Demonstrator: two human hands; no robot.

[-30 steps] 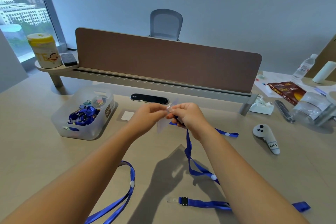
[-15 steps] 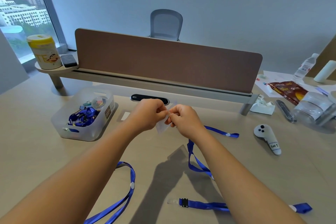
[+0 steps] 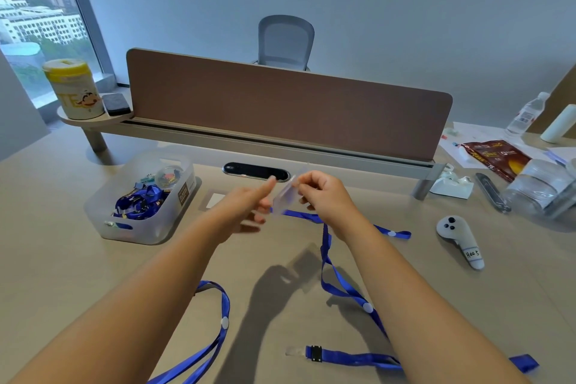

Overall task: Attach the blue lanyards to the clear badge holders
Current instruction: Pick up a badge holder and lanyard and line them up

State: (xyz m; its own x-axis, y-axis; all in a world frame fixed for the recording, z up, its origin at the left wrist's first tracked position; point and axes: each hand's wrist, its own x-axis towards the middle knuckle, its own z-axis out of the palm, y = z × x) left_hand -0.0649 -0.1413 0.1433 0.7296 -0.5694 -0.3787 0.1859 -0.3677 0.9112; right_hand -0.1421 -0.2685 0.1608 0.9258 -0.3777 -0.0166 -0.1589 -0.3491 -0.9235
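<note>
A clear badge holder [image 3: 285, 195] hangs in the air over the middle of the table, pinched at its top by my right hand [image 3: 324, 196]. A blue lanyard [image 3: 327, 254] trails from under that hand down to the table. My left hand [image 3: 246, 207] is just left of the holder, fingers spread and blurred, holding nothing. A second blue lanyard [image 3: 349, 358] with a black buckle lies near the front edge. A third blue lanyard [image 3: 218, 330] loops at the lower left.
A translucent bin [image 3: 137, 196] with more blue lanyards stands at the left. A white controller [image 3: 461, 240], a plastic bottle [image 3: 542, 188] and a red packet [image 3: 495, 157] lie at the right. A brown divider [image 3: 280, 103] runs across the back.
My left hand has let go of the badge holder and opened, moving slightly left. My right hand keeps the holder, now tilted.
</note>
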